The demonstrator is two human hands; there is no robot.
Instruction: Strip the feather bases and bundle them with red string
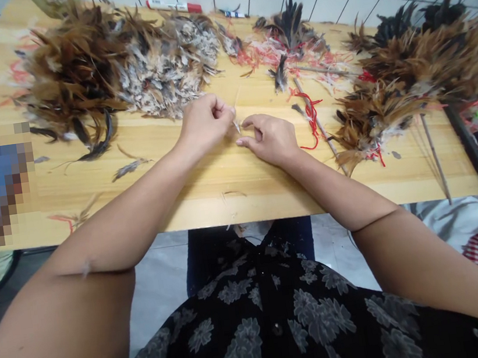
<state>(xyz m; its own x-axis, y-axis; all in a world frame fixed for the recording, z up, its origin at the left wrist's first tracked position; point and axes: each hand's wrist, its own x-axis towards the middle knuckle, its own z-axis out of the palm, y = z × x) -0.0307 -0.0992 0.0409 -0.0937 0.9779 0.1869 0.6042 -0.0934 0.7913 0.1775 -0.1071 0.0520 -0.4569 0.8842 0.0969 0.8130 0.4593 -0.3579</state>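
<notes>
Left hand (207, 121) and right hand (271, 139) meet over the wooden table (205, 189), both sets of fingertips pinched on what looks like a small pale feather (236, 125); a grey feather pile (167, 74) lies just behind

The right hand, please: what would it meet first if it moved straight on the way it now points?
The right hand points up and left. It would probably meet first the small pale feather pinched by the left hand, just ahead, though depth is unclear.
</notes>
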